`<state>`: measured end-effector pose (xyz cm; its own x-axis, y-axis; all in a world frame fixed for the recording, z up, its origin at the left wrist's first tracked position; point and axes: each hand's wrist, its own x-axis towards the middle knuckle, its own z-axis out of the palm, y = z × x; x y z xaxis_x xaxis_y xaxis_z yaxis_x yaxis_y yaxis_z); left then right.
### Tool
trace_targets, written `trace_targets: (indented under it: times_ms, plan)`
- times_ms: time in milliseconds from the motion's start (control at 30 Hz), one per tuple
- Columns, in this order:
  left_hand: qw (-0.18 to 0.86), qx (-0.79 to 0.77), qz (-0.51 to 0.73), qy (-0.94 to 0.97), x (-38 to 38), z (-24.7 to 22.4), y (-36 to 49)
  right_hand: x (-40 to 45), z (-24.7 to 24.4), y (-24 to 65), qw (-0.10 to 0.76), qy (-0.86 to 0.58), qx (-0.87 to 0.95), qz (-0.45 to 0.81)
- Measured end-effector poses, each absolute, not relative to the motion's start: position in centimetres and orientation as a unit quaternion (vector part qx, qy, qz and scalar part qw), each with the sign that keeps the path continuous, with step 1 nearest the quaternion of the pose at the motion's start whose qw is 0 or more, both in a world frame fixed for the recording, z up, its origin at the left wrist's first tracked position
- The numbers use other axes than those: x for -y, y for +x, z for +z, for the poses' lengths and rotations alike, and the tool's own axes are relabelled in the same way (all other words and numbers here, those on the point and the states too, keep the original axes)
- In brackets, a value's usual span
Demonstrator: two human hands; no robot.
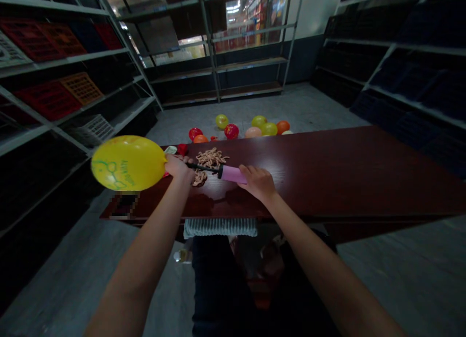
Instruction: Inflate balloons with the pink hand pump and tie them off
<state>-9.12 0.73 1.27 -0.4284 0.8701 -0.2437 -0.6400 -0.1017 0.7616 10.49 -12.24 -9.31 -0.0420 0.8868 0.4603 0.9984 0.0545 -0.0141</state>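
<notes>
A large inflated yellow balloon (129,163) with green printing stands out to the left of my left hand (179,167). That hand is closed around the balloon's neck, where the thin black end of a hand pump meets it. The pump (232,174) has a pink barrel, and my right hand (259,182) grips its right end. A pile of beige, stringy uninflated balloons (211,158) lies on the table just behind the pump. Beside my left hand, red and pale uninflated balloons (182,149) are partly hidden.
The dark red-brown table (327,172) reaches far to the right. Inflated balloons (231,131) in several colours rest on the floor beyond it. A ribbed light cloth (220,227) hangs at the front edge. Shelves with crates (54,98) line the left; a bottle (183,256) is below.
</notes>
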Motion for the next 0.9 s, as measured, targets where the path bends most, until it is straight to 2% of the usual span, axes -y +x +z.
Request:
trace_targets:
  times_ms: [200, 400, 900]
  plan:
    - [0.527, -0.382, 0.739, 0.172, -2.4, 5.4, -11.6, 12.1, -9.4, 10.4, 0.218, -0.669, 0.701, -0.114]
    - [0.516, -0.351, 0.761, 0.177, -1.8, 6.7, -8.6, 12.5, -8.7, 10.7, 0.24, -0.707, 0.653, -0.123]
    - [0.588, -0.326, 0.698, 0.245, 1.8, 0.9, 2.7, 12.5, -9.4, 11.3, 0.303, -0.738, 0.585, -0.148]
